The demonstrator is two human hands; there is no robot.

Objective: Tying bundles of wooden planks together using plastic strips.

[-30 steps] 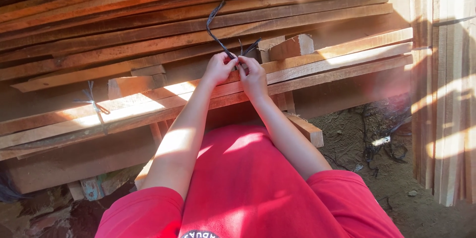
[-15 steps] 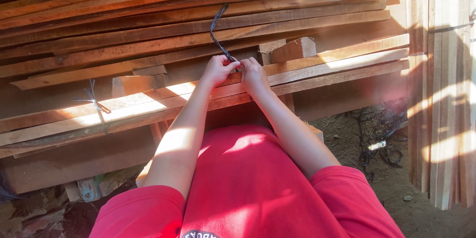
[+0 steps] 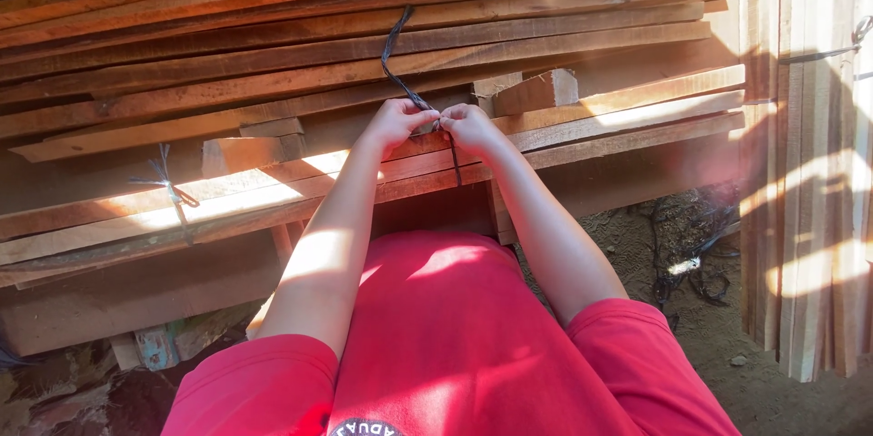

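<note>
A thin black strap (image 3: 394,43) runs over a stack of long reddish wooden boards (image 3: 273,63) and down to my hands. My left hand (image 3: 394,122) pinches the strap where it comes off the boards. Close beside it, my right hand (image 3: 470,126) grips the strap's other end, which hangs down in front of the lower boards. The two hands nearly touch at a knot between them, against the edge of a board bundle. My red shirt fills the bottom of the view.
Another strap tie (image 3: 169,183) binds boards at the left. Upright planks (image 3: 809,200) stand at the right. A tangle of dark straps (image 3: 691,254) lies on the dirt ground. A short wood block (image 3: 535,90) sits in the stack.
My hands have shifted slightly up and apart on the strap. One strap end that stuck up near my right hand a second ago now hangs down below it.
</note>
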